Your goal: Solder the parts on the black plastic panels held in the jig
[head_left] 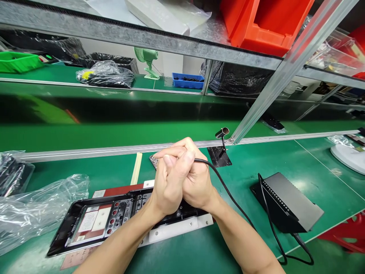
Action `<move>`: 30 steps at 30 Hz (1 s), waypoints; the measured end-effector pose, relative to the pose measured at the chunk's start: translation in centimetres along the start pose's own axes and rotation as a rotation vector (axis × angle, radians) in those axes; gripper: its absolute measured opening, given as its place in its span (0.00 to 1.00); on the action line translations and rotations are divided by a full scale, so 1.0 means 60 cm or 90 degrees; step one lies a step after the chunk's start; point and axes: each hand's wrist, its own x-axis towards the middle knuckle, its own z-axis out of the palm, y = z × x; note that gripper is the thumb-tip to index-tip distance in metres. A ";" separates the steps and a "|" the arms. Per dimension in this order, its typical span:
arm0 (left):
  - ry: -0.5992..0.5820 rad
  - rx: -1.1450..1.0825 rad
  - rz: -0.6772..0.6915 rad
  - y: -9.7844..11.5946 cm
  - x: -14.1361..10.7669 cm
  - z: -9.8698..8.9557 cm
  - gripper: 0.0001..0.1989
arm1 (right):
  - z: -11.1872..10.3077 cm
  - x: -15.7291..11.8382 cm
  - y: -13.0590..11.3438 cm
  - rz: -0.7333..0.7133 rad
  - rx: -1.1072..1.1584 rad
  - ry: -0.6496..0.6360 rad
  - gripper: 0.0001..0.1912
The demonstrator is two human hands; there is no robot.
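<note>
Both hands are closed together above the work piece, fingers wrapped and thumbs crossed. A black cable [225,186] comes out between my left hand [171,182] and my right hand [198,180] and runs down to the right. Whatever is at its end is hidden inside the grip. Beneath the hands lies a long black plastic housing [61,232], open side up, on a fixture with a white strip [176,230]. My forearms cover part of it. Behind the hands, a small tray of metal screws [154,161] is partly hidden.
A metal tube holder [222,132] stands on a black plate near the rail. At right sits a black box-shaped device [288,201] with a cable. Clear plastic bags [42,205] lie at left. A shelf beam [142,42] with a red bin [268,26] hangs overhead.
</note>
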 end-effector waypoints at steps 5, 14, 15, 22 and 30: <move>0.011 0.017 0.001 0.002 0.001 0.000 0.21 | -0.002 0.006 -0.004 -0.022 0.018 -0.001 0.11; -0.001 -0.009 -0.018 -0.008 -0.002 -0.003 0.22 | -0.001 0.005 -0.006 0.001 0.005 -0.001 0.17; 0.001 -0.007 -0.016 -0.007 -0.002 -0.003 0.23 | -0.001 0.005 -0.006 0.003 0.000 -0.002 0.17; 0.006 0.010 -0.015 -0.004 -0.001 -0.002 0.22 | -0.005 0.006 -0.004 -0.025 -0.003 -0.018 0.12; 0.013 -0.013 -0.011 -0.009 -0.003 -0.003 0.22 | -0.004 0.005 -0.007 -0.014 0.013 -0.013 0.11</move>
